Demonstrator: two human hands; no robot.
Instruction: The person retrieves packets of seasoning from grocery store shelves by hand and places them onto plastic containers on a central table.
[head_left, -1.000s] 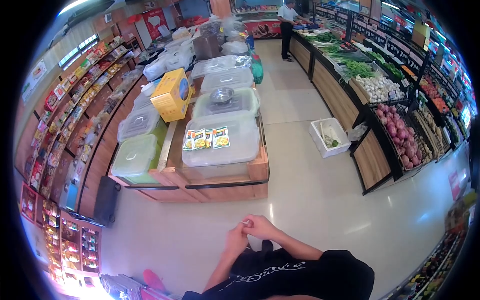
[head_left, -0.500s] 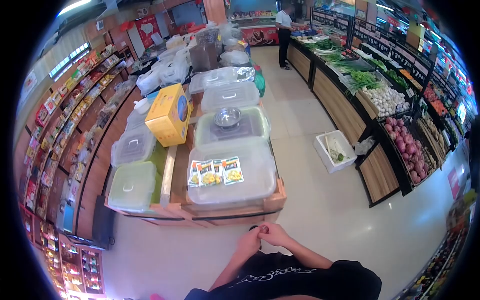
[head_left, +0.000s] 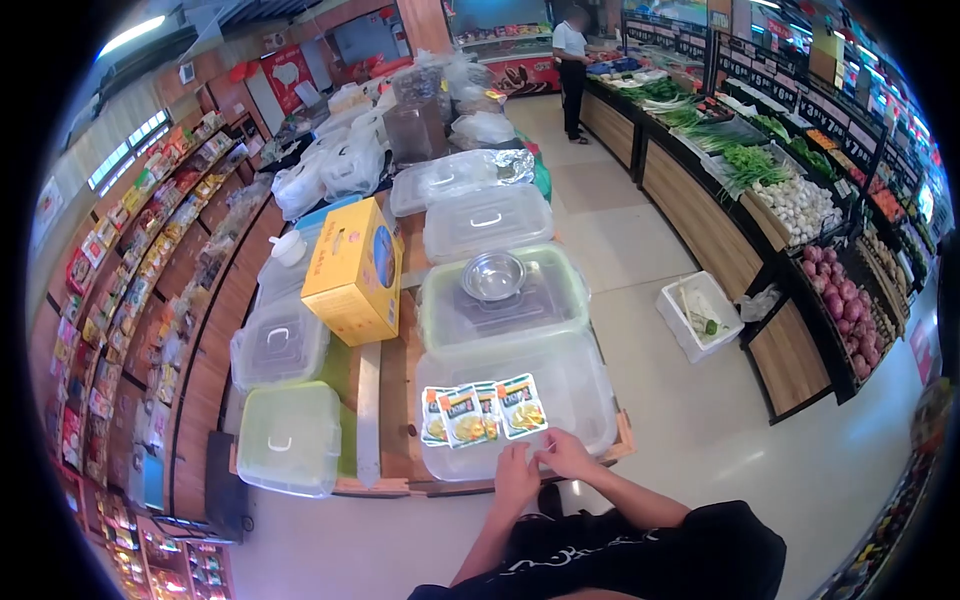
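Ahead of my left hand (head_left: 516,478) and right hand (head_left: 567,455) stretches the wooden display stand (head_left: 396,440), now nearer: half a second ago my fingers (head_left: 513,457) appeared just short of its front edge, and in this view they have come over it. On this stand, the large clear plastic lid (head_left: 582,385) is directly before my fingers, which overlap its near part; whether they touch it, I cannot tell. Ahead to the left of them, the yellow carton (head_left: 350,272) stands upright. Straight beyond them, a metal bowl (head_left: 493,277) rests on another lid. Smaller are the four printed food packets (head_left: 466,416), lying flat just ahead of my fingertips: those toward the left overlap, and the rightmost packet (head_left: 523,405) is the closest to my hands. This change means, I judge, that the packets are now within easy reach, though none is lifted. Compared with the earlier frame, their arrangement looks the same; only my hands and my view came closer. My fingers are bent, both hands brought together; I cannot tell if something small is between them.
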